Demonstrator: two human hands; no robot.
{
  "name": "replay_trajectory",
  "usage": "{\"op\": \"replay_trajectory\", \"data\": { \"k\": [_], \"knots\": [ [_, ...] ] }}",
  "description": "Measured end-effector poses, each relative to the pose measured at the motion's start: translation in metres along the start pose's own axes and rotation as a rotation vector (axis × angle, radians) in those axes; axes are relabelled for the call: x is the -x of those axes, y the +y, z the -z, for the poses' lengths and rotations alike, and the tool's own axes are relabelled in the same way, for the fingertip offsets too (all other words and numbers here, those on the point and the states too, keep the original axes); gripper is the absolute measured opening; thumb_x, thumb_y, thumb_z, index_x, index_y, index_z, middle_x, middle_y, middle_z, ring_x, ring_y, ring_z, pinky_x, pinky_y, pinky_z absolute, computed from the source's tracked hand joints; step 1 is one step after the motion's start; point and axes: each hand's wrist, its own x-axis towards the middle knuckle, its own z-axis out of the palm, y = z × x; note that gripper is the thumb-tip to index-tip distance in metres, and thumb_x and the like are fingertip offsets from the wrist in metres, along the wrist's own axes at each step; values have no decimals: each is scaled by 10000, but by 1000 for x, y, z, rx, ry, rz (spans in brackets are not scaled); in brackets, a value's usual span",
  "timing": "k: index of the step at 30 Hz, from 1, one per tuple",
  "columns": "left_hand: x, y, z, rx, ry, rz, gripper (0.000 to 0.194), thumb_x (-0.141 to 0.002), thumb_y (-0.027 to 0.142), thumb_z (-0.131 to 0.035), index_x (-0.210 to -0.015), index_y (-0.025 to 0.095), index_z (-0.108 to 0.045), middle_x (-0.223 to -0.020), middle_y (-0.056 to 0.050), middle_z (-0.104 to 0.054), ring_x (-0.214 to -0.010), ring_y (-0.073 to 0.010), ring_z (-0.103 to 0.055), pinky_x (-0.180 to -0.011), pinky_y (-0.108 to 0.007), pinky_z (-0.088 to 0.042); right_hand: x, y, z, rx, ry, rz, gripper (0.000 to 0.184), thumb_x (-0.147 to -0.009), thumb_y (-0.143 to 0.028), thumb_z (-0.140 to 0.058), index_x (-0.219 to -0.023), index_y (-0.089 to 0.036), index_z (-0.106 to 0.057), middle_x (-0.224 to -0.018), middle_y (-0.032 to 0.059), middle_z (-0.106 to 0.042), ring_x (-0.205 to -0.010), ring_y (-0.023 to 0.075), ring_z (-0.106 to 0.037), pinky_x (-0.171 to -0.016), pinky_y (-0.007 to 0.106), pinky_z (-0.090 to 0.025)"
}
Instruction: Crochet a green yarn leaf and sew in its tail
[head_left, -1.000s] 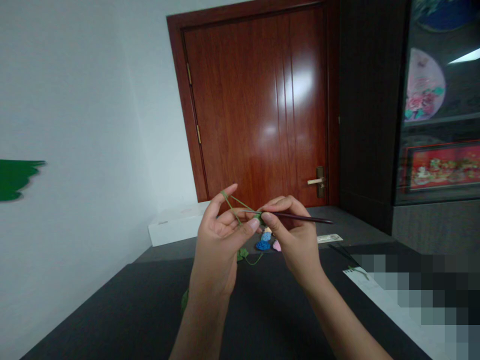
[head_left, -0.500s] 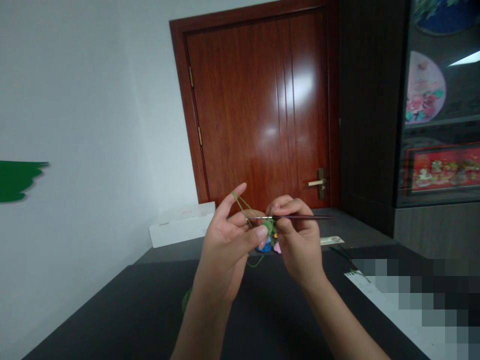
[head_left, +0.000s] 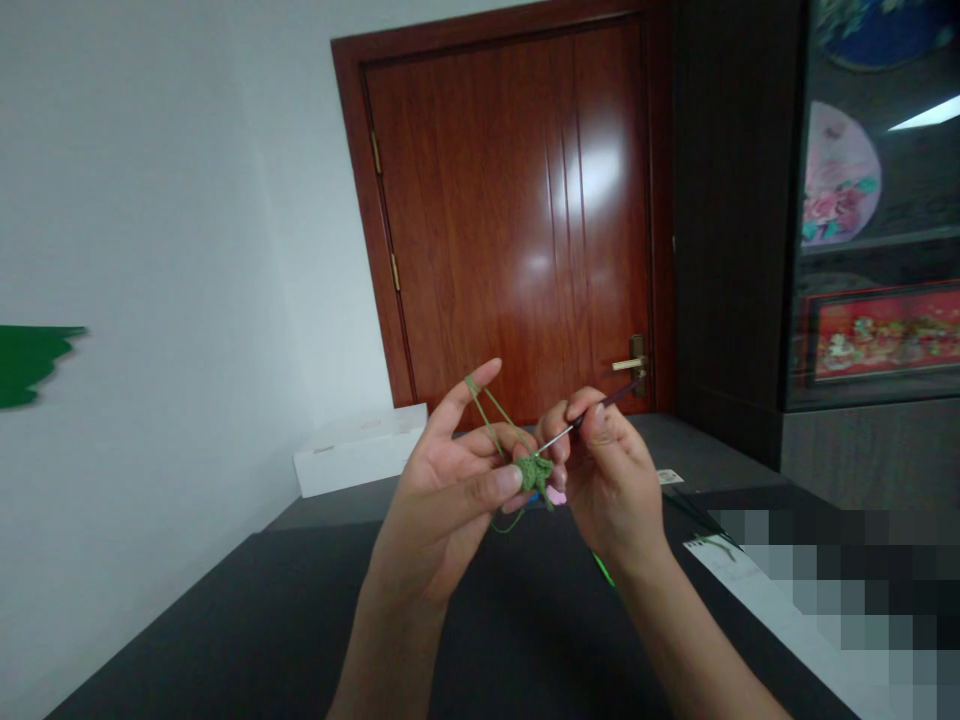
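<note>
My left hand [head_left: 450, 480] is raised over the dark table and pinches a small green crochet piece [head_left: 534, 470] between thumb and fingers. Green yarn [head_left: 487, 410] runs up over its outstretched index finger. My right hand [head_left: 604, 470] is closed on a dark crochet hook [head_left: 592, 410], whose metal tip points down-left into the green piece and whose handle angles up to the right. The two hands almost touch at the piece.
A dark table [head_left: 285, 610] lies below the hands. A white box [head_left: 360, 460] sits at its far left end. A small pink crocheted piece [head_left: 556, 494] lies behind the hands. White paper [head_left: 757, 590] lies on the right. A brown door [head_left: 517, 210] stands beyond.
The hook has tilted from level to pointing up-right, its tip down in the green piece. The green piece now shows more clearly below my left thumb. Both hands stay close together.
</note>
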Motion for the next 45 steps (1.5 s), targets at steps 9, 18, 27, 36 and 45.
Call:
{"op": "replay_trajectory", "data": {
  "k": [9, 18, 27, 36, 45],
  "knots": [
    [-3, -6, 5, -147, 30, -129, 748, -816, 77, -755, -1478, 251, -451, -874, -35, -683, -844, -224, -700, -783, -386, -599, -1, 2, -4, -34, 110, -134, 209, -954, -344, -660, -831, -181, -621, -640, -50, -611, -489, 63, -542, -451, 187, -407],
    [0, -2, 5, -125, 35, -56, 824, -797, 88, -774, -1513, 264, -406, -875, -46, -692, -837, -197, -670, -649, -243, -497, 1, -1, -2, 138, 14, 99, 152, -980, -342, -628, -895, -228, -575, -698, -34, -642, -559, 115, -567, -558, 257, -462],
    [0, -1, 3, -91, 44, -34, 817, -796, 79, -772, -1502, 267, -408, -882, -47, -687, -819, -189, -657, -622, -233, -482, 2, 1, -3, 234, 3, 230, 117, -1004, -324, -586, -925, -246, -548, -718, -29, -656, -572, 135, -589, -578, 289, -507],
    [1, 0, 1, -128, 55, -65, 833, -790, 64, -781, -1500, 285, -407, -862, -28, -679, -846, -188, -661, -641, -232, -486, 2, 1, -1, 221, -16, 198, 139, -1006, -349, -586, -926, -241, -550, -733, -31, -665, -573, 129, -605, -564, 277, -517],
    [2, 2, -6, -146, 85, -69, 844, -793, 86, -800, -1499, 323, -402, -888, -15, -699, -850, -189, -676, -722, -278, -523, 2, 3, -2, 291, 16, 187, 117, -995, -324, -611, -917, -243, -582, -740, -35, -640, -584, 112, -582, -579, 261, -498]
  ]
}}
